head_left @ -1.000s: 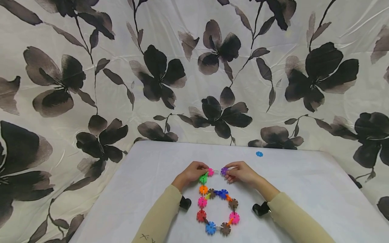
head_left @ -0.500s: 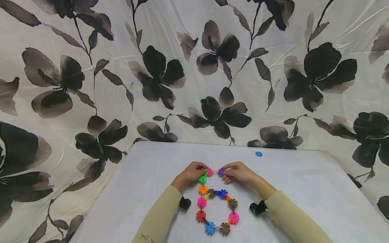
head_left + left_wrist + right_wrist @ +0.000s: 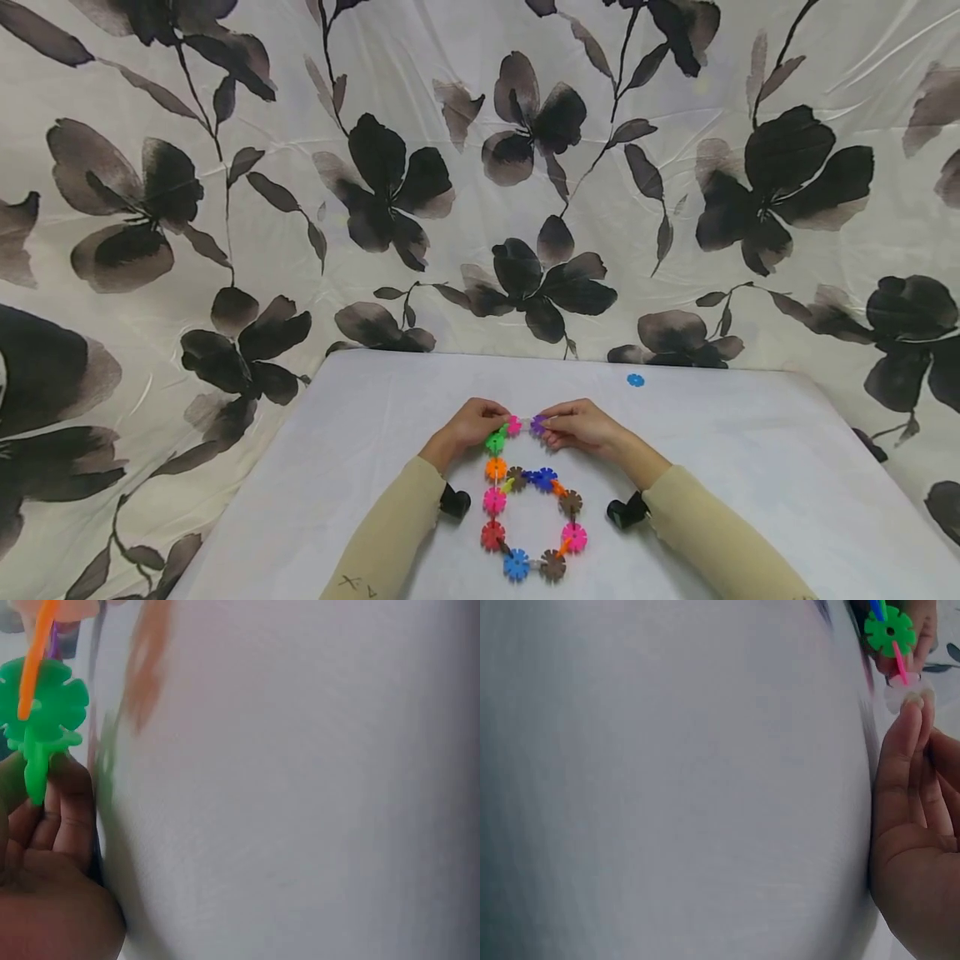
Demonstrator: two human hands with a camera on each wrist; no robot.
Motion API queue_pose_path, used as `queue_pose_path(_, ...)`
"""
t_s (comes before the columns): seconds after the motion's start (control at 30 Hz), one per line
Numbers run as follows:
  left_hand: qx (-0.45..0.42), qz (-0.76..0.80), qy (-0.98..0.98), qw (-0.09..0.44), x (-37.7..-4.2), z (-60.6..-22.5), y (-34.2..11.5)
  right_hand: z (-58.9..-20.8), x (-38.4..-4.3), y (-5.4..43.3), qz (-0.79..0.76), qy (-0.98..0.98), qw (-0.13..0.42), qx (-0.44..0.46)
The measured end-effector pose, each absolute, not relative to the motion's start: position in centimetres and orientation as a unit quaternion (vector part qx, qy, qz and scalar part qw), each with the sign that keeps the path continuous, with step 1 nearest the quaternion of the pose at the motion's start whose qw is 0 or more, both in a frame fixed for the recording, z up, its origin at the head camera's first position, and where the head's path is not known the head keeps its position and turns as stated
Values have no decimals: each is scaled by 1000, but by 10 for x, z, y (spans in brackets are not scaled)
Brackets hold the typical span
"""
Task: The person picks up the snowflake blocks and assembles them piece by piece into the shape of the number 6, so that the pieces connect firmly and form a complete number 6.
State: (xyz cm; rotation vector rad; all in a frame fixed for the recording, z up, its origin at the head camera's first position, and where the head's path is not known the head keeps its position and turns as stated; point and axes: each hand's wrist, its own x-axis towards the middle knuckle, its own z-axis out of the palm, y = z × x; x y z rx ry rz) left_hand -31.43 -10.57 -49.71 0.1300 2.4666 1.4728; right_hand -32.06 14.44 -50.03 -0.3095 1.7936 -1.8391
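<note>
A chain of plastic snowflake discs (image 3: 493,501) in mixed colours lies on the white table, its lower part closed into a ring. At its upper end my left hand (image 3: 474,423) pinches the chain beside a green disc (image 3: 495,442) and a pink disc (image 3: 513,426). The green disc (image 3: 56,701) stands above my fingertips in the left wrist view. My right hand (image 3: 585,427) pinches a purple disc (image 3: 537,425), partly covered by the fingers. Between pink and purple sits a whitish translucent disc (image 3: 526,425); in the right wrist view this whitish disc (image 3: 895,697) shows at my fingertips.
One loose blue disc (image 3: 636,381) lies near the table's back edge, right of centre. Behind the table (image 3: 720,433) hangs a white cloth (image 3: 442,50) with dark flowers. Black wrist cameras (image 3: 454,502) sit inside both forearms, beside the chain.
My right hand has moved left with the purple disc, closing the gap to the whitish disc at the chain's end. My left hand keeps its pinch; the whole view has shifted slightly.
</note>
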Motion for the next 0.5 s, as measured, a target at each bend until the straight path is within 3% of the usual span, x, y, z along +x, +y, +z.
queue_pose_path(0.5,46,540,836,90,-314,-501,-102,-501,-318,140,-725,623,276,-101)
